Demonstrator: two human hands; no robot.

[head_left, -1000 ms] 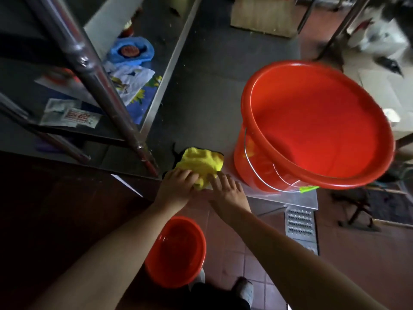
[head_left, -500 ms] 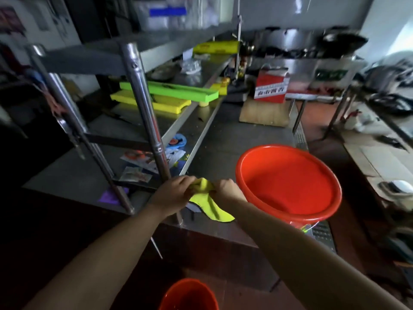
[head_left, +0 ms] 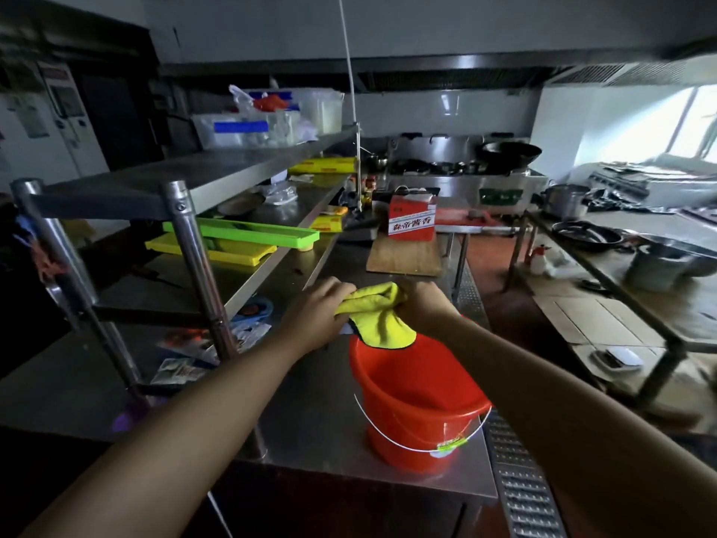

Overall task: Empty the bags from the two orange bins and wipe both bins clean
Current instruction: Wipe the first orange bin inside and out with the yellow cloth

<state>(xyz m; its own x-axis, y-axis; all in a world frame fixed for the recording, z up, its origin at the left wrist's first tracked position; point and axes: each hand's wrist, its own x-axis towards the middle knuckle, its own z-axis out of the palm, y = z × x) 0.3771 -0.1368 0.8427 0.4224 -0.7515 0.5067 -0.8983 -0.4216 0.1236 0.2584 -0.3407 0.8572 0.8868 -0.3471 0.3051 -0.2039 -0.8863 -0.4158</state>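
Observation:
An orange bin (head_left: 415,398) with a white wire handle stands on the steel table (head_left: 310,413) near its front right corner. A yellow cloth (head_left: 378,316) is held in the air over the bin's far rim. My left hand (head_left: 316,314) grips the cloth's left end and my right hand (head_left: 423,304) grips its right end. A corner of the cloth hangs down in front of the bin's opening. The second orange bin is out of view.
A steel rack post (head_left: 198,266) and shelves with green and yellow trays (head_left: 240,236) stand left. A wooden board (head_left: 403,258) and red carton (head_left: 412,219) lie behind the hands. Packets (head_left: 182,368) lie under the rack. A floor drain grate (head_left: 520,479) runs right of the table.
The view has tilted up from the floor to the kitchen. Both hands lifted the cloth off the table and carried it right, over the bin. The floor bin has left the view.

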